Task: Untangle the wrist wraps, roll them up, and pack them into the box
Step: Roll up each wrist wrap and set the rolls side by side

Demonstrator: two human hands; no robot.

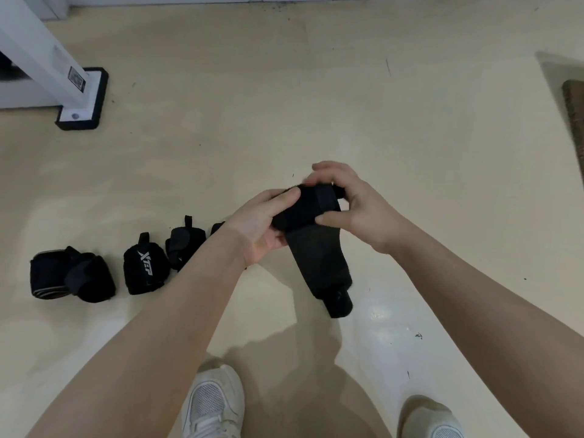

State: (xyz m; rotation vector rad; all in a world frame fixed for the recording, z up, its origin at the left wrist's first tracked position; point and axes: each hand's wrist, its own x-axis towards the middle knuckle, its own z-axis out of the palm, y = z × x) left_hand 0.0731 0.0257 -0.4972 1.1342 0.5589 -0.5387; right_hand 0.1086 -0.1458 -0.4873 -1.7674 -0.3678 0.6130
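A black wrist wrap (313,235) is held in the air above the cream floor, partly rolled at its top, with its loose tail hanging down towards my feet. My left hand (262,226) grips the rolled part from the left and below. My right hand (354,207) pinches the roll from the right, fingers curled over its top. On the floor to the left lie several rolled black wraps: a pair (71,275) at the far left, one with white lettering (143,268), and another (185,243) beside it. One more (217,228) is mostly hidden behind my left wrist. No box is in view.
A white post on a black-edged foot (82,99) stands at the upper left. A brown mat edge (575,115) shows at the right border. My two white shoes (215,403) are at the bottom of the view.
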